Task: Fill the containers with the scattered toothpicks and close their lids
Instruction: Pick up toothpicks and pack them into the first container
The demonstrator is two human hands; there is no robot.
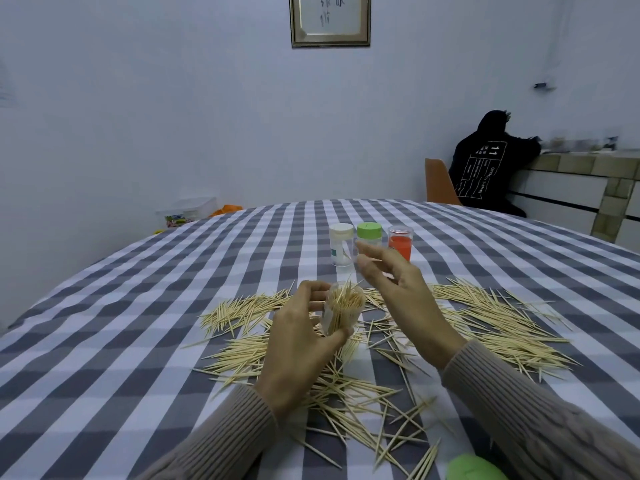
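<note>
My left hand [298,337] grips a clear open container [341,311] packed with upright toothpicks, held just above the table. My right hand [398,292] hovers to the right of it and slightly above, fingers spread and loosely bent, with nothing visibly held. Scattered toothpicks [485,317] cover the checked tablecloth around and below both hands. Behind them stand three containers: one with a white lid [341,249], one with a green lid [369,235], partly hidden by my right fingers, and one with a red lid [400,242].
A green lid [472,467] lies at the table's near edge, bottom right. The round table wears a grey-and-white checked cloth [138,306]. A person in a black hoodie [485,164] sits at a counter at the back right. A plastic box [188,211] sits beyond the table, left.
</note>
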